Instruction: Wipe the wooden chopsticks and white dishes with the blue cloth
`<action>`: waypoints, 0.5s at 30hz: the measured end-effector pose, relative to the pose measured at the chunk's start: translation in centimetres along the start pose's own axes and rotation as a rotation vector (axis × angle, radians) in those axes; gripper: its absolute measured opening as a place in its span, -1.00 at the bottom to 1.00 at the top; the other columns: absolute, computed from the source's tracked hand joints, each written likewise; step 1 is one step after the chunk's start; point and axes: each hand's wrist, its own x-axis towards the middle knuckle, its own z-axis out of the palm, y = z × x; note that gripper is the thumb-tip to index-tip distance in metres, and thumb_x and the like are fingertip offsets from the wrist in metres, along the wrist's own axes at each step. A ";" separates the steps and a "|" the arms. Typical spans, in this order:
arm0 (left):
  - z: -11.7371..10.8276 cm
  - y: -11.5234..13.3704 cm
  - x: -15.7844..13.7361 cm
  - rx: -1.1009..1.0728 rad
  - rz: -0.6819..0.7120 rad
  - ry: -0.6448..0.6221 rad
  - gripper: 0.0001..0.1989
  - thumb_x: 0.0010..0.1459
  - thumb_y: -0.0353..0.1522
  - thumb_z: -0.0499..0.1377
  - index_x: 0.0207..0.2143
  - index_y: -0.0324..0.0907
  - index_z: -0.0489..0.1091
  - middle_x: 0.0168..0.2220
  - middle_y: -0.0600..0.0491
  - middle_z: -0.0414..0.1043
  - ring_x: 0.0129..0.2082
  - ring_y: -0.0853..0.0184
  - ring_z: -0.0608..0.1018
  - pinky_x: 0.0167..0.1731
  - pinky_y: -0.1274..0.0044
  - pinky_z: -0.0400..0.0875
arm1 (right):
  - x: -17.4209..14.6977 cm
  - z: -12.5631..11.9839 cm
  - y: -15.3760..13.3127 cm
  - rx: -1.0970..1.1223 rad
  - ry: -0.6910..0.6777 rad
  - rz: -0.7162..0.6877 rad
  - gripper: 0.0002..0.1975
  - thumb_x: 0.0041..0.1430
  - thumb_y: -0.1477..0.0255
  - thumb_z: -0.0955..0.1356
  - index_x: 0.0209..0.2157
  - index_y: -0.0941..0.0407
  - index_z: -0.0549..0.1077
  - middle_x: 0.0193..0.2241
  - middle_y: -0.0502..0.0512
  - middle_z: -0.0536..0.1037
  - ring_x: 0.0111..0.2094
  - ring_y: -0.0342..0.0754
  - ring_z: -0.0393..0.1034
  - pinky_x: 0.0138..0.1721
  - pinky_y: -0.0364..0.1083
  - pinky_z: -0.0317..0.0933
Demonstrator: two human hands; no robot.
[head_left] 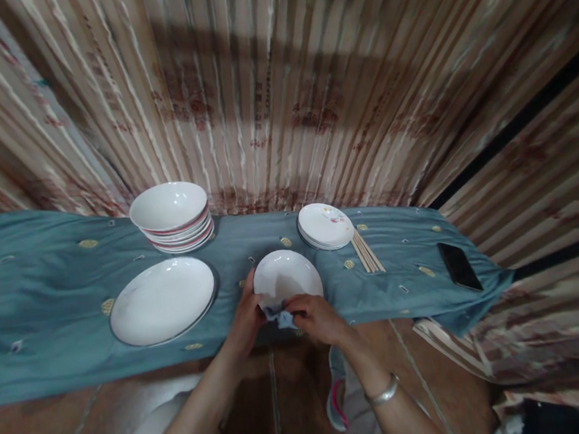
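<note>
A white bowl (288,271) is at the near edge of the cloth-covered table, tipped slightly toward me. My left hand (248,313) grips its left rim, the thumb on the near side and the fingers partly hidden behind. A small light-blue cloth (285,319) is pinched in my right hand (315,317), which presses it against the bowl's near rim. To the left lies a large white oval plate (163,301). Behind that plate stands a stack of bowls and dishes with red bands (180,238), a wide white bowl (170,206) on top.
Small flower-patterned plates (326,225) are stacked behind my right hand, with several wooden chopsticks (367,251) beside them. A black phone (459,266) lies near the table's right end. Pleated curtains (255,95) hang behind the blue-green tablecloth (42,301). Below is a tiled floor (252,416).
</note>
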 end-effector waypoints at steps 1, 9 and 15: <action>-0.1 -0.1 0.1 0.006 -0.004 -0.004 -0.20 -0.06 -0.37 0.12 0.28 0.02 -0.01 0.11 -0.02 0.26 -0.26 0.28 0.46 -0.49 0.54 0.43 | -0.3 -0.2 0.4 -0.047 0.009 0.017 -0.66 -0.04 0.67 0.23 -0.34 0.12 0.56 -0.25 0.06 0.59 -0.18 -0.07 0.45 -0.10 -0.14 0.24; -0.1 -0.5 0.2 0.038 0.013 -0.034 -0.22 -0.04 -0.36 0.15 0.26 0.11 0.03 0.21 0.03 0.18 -0.28 0.29 0.51 -0.40 0.46 0.48 | -0.7 -0.8 2.3 -0.378 0.199 0.230 -0.70 -0.02 0.66 0.23 -0.35 0.12 0.52 -0.29 0.10 0.57 -0.18 -0.01 0.41 -0.08 -0.07 0.22; 0.4 -0.3 0.1 0.082 0.032 -0.017 -0.22 -0.03 -0.35 0.17 0.27 0.07 0.01 0.10 0.01 0.31 -0.24 0.24 0.50 -0.42 0.47 0.48 | 1.2 -0.4 3.2 -0.507 0.355 0.266 -0.72 0.02 0.68 0.22 -0.32 0.16 0.48 -0.30 0.17 0.56 -0.17 0.00 0.40 0.00 -0.03 0.17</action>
